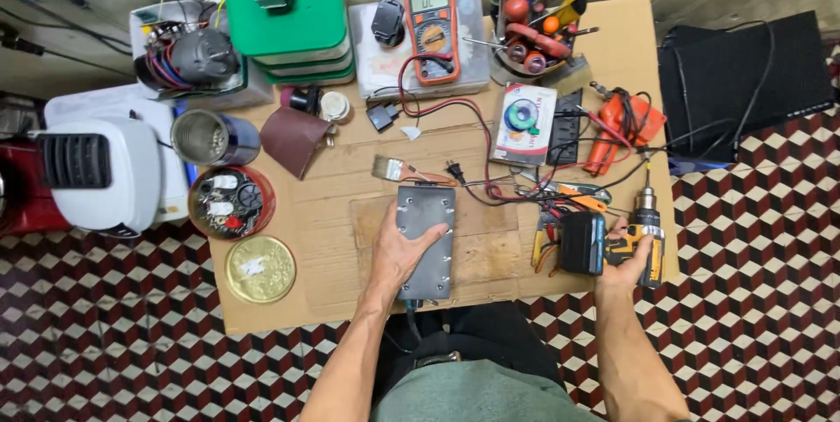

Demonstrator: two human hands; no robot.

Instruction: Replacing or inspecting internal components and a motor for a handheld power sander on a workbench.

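My left hand lies flat on a dark grey metal box with screws along its edges, near the front middle of a cardboard-covered worktable. My right hand grips the handle of a yellow and black cordless drill at the table's right edge. The drill's bit points away from me. Its black battery pack sits to the left of my fingers.
An orange multimeter with red leads lies at the back. Beside it stand green-lidded containers and a holder of screwdrivers. A tin can, a round tray of small parts, a gold lid and a paintbrush lie at left.
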